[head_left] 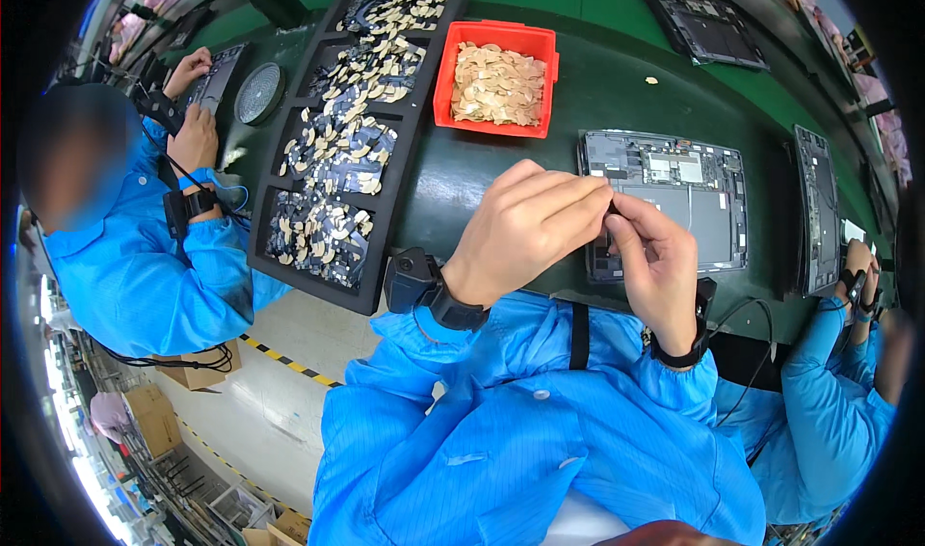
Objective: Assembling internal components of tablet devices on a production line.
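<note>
My left hand [535, 220] and my right hand [657, 259] meet fingertip to fingertip. Between them is a small black piece [612, 209], mostly hidden by the fingers; its kind I cannot make out. Both hands are closed in a pinch around it. They hover over the left edge of an opened laptop base [711, 226], whose circuit board and dark battery area lie exposed. Left of my hands stands a long black tray [416, 112], its compartments heaped with small dark parts carrying cream-coloured tabs.
A red bin [446, 88] full of tan scraps [498, 83] sits at the back. More opened laptop bases lie at far right [708, 27] and right [817, 213]. A person in blue [154, 257] works at left beside a round dish [259, 94]; another blue sleeve [819, 401] is at right.
</note>
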Demonstrator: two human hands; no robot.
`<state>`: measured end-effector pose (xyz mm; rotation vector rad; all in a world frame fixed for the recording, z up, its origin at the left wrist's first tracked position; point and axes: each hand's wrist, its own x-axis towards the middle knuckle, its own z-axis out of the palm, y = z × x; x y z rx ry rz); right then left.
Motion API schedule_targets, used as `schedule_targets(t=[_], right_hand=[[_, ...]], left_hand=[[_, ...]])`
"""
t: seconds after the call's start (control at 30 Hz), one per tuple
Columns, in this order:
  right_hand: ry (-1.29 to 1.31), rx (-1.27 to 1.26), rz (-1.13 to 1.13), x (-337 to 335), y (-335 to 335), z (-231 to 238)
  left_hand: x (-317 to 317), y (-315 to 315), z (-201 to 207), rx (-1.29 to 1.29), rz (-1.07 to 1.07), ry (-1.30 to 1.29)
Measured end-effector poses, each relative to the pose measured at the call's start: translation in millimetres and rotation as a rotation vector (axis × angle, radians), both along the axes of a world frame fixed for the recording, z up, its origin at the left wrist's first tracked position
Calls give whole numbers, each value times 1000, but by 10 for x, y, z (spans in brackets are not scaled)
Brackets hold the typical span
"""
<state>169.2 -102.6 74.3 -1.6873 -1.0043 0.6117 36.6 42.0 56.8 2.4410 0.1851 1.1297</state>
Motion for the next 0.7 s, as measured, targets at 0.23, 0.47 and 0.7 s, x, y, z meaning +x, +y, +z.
schedule_targets(t=[0.23, 0.47, 0.7], right_hand=[[-49, 43, 60, 56, 62, 15], [-44, -24, 88, 104, 67, 21], [-139, 11, 96, 116, 139, -10]], left_hand=[[51, 158, -13, -3, -54, -57], [89, 224, -23, 65, -59, -50], [183, 455, 32, 186, 44, -164]])
